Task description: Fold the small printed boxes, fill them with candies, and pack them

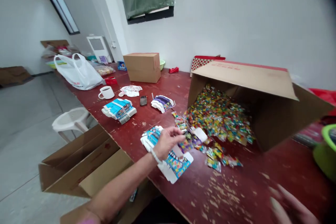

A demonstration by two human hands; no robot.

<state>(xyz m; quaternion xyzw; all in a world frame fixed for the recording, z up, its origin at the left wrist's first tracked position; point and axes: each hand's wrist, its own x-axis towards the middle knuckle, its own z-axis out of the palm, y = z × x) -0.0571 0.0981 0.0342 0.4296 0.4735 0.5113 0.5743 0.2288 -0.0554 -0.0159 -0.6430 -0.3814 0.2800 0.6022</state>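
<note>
My left hand (169, 142) reaches over the table, thumb and fingertips pinched at the edge of a purple printed carton (187, 143) with a white flap. Under and beside my left wrist lie blue printed cartons (180, 164), flat and partly covered by the hand. Just beyond the purple carton, small wrapped candy packets (214, 155) are scattered on the tabletop. They spread from a large cardboard box (244, 77) on its side, its open mouth full of a heap of colourful packets (220, 112). My right hand (292, 208), blurred at the lower right, holds nothing visible, fingers apart.
Stacks of blue cartons (119, 109) and purple cartons (162, 103) lie further left, near a phone (143, 100) and a white mug (106, 92). A closed cardboard box (143, 68) stands behind. A green basin (325, 154) is at right; open cartons (86, 164) stand below the edge.
</note>
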